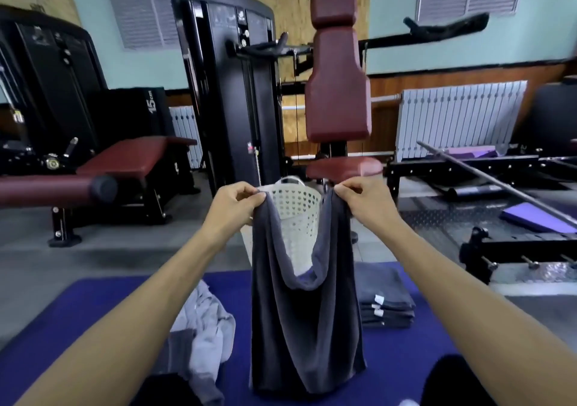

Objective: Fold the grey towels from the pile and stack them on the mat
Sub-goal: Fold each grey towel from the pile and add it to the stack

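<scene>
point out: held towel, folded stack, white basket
held towel [307, 337]: head view, on the hanging dark grey front panel.
folded stack [385, 299]: head view, on the top towel, right side of the mat.
white basket [296, 209]: head view, on the perforated wall behind the towel.

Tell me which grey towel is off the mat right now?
The dark grey towel hanging between the two hands, left and right. The folded towels sit stacked on the blue mat; the crumpled ones lie on it.
</scene>
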`<state>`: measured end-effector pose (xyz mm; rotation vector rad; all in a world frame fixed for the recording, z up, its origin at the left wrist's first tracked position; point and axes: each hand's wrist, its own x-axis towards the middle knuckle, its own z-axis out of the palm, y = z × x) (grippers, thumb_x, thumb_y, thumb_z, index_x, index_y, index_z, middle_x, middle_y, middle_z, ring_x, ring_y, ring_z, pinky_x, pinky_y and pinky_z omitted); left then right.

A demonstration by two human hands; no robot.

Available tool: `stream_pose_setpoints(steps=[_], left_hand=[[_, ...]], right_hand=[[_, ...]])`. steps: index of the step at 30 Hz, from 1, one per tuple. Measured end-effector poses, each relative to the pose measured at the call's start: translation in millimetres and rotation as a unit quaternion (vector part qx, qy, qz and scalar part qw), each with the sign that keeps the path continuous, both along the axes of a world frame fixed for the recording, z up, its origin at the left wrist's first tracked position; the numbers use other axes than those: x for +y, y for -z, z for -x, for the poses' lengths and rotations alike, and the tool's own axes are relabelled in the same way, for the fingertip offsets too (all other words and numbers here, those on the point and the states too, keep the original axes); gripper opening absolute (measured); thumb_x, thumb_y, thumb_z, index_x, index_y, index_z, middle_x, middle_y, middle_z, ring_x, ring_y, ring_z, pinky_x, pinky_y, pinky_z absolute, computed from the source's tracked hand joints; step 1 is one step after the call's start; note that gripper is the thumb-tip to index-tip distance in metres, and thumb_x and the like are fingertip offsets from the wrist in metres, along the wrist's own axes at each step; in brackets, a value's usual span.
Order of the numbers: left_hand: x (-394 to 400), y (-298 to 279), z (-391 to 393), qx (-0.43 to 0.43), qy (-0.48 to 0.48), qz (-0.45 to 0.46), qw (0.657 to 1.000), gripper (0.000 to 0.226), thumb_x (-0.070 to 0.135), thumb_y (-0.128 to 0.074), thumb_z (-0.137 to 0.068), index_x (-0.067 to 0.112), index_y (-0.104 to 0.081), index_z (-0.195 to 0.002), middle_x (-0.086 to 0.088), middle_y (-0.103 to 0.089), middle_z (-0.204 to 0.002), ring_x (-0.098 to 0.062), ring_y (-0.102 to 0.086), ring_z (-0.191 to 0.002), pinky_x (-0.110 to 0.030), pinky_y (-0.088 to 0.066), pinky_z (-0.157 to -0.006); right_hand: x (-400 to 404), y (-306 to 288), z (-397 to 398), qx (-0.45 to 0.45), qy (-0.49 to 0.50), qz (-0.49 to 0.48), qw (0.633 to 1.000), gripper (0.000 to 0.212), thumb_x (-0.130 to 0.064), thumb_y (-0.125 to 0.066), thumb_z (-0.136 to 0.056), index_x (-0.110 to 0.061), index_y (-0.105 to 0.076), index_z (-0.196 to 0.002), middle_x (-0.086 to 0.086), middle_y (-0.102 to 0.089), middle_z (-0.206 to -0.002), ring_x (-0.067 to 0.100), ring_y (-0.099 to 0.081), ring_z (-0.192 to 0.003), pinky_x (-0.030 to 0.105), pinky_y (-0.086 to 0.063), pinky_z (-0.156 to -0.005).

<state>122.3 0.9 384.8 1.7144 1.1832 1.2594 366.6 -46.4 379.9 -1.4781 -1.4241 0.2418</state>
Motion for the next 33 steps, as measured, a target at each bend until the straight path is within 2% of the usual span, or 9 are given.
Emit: stream_pose_setpoints(steps=[4,7,10,12,15,20,25,30,33], left_hand=[[14,87,-2,0.059,0.016,0.105,0.993,0.016,0.006,-0.064,-0.093,0.006,-0.064,-0.077,0.006,-0.055,-0.053,-0.003,-0.048,-0.046,-0.02,-0.047,-0.047],[33,150,-4,0.126,0.026,0.145,0.981,0.016,0.008,-0.068,-0.09,-0.002,-0.067,-0.078,-0.004,-0.059,-0.059,-0.011,-0.052,-0.051,-0.023,-0.049,-0.05],[55,201,-6,0.176,0.037,0.193,0.965,0.017,0.01,-0.072,-0.087,0.007,-0.068,-0.072,0.003,-0.063,-0.054,-0.014,-0.058,-0.051,-0.028,-0.052,-0.053],[72,229,-8,0.187,0.041,0.236,0.953,0.015,0.012,-0.071,-0.088,0.01,-0.069,-0.073,0.006,-0.063,-0.055,-0.015,-0.06,-0.054,-0.028,-0.053,-0.052],[106,268,-11,0.205,0.038,0.29,0.934,0.012,0.014,-0.069,-0.089,0.005,-0.068,-0.082,-0.002,-0.065,-0.061,-0.022,-0.062,-0.055,-0.036,-0.06,-0.062],[164,355,-5,0.257,0.024,0.351,0.9,0.011,0.012,-0.066,-0.092,0.003,-0.065,-0.086,-0.016,-0.071,-0.073,-0.028,-0.07,-0.065,-0.035,-0.062,-0.066],[206,445,14,0.331,0.057,0.39,0.857,0.014,0.008,-0.064,-0.092,0.01,-0.059,-0.079,-0.008,-0.07,-0.063,-0.022,-0.069,-0.062,-0.031,-0.056,-0.059],[248,501,36,0.309,0.045,0.391,0.866,0.013,0.01,-0.069,-0.089,0.011,-0.063,-0.077,-0.006,-0.071,-0.063,-0.022,-0.07,-0.065,-0.034,-0.054,-0.064],[266,530,44,0.282,0.001,0.391,0.876,0.014,0.012,-0.07,-0.089,0.013,-0.064,-0.077,-0.006,-0.07,-0.065,-0.016,-0.065,-0.061,-0.033,-0.054,-0.065]], right_hand=[[15,87,-5,0.009,-0.034,0.114,0.993,0.023,-0.019,-0.064,-0.094,-0.003,-0.073,-0.08,0.002,-0.067,-0.07,0.014,-0.06,-0.063,0.043,-0.057,-0.067],[26,149,-11,0.005,-0.043,0.201,0.979,0.027,-0.018,-0.065,-0.094,-0.001,-0.069,-0.073,0.0,-0.06,-0.06,0.007,-0.05,-0.054,0.034,-0.045,-0.061],[43,196,-15,-0.028,-0.054,0.278,0.959,0.023,-0.02,-0.065,-0.093,-0.005,-0.074,-0.079,0.0,-0.069,-0.073,0.007,-0.058,-0.065,0.022,-0.04,-0.065],[59,222,-19,-0.024,-0.061,0.322,0.945,0.023,-0.02,-0.065,-0.094,-0.004,-0.075,-0.081,-0.001,-0.069,-0.072,0.002,-0.057,-0.057,0.015,-0.044,-0.058],[92,257,-24,-0.009,-0.067,0.371,0.926,0.026,-0.019,-0.065,-0.094,0.001,-0.07,-0.078,0.002,-0.071,-0.074,0.009,-0.059,-0.057,0.026,-0.055,-0.067],[151,319,-21,-0.046,-0.074,0.414,0.906,0.028,-0.018,-0.064,-0.093,-0.004,-0.066,-0.069,0.003,-0.065,-0.066,0.008,-0.056,-0.055,0.022,-0.045,-0.067],[193,399,-10,-0.068,-0.116,0.469,0.873,0.025,-0.012,-0.059,-0.094,-0.012,-0.067,-0.07,-0.01,-0.058,-0.063,0.004,-0.054,-0.057,0.02,-0.044,-0.062],[229,453,-5,-0.058,-0.13,0.47,0.871,0.028,-0.009,-0.057,-0.095,-0.017,-0.067,-0.07,-0.02,-0.058,-0.054,-0.005,-0.056,-0.051,0.004,-0.039,-0.05],[241,479,-7,-0.031,-0.119,0.447,0.886,0.025,-0.013,-0.059,-0.096,-0.012,-0.071,-0.074,-0.016,-0.062,-0.054,-0.004,-0.055,-0.05,0.013,-0.044,-0.056]])
